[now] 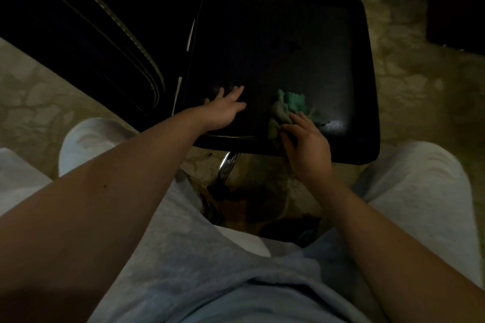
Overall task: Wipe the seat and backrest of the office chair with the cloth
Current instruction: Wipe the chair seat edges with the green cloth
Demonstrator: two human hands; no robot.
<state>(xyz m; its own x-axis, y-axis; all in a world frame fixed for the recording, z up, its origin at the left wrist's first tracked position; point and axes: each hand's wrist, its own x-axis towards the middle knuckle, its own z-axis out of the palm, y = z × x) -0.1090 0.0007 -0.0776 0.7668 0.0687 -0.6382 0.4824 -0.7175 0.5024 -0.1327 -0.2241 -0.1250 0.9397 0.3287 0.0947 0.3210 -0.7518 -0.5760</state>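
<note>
The black office chair seat (pixel 278 42) fills the middle of the view, with its dark backrest (pixel 78 23) to the left. A crumpled green cloth (pixel 291 106) lies on the near part of the seat. My right hand (pixel 307 147) rests on the cloth's near edge, fingers laid over it; whether they pinch it is unclear. My left hand (pixel 225 110) lies flat on the seat's near left corner with fingers spread, apart from the cloth.
A chrome chair leg (pixel 228 165) shows under the seat's front edge. Patterned beige carpet (pixel 409 81) surrounds the chair. Dark furniture (pixel 456 8) stands at the far right. My knees in light grey trousers flank the chair.
</note>
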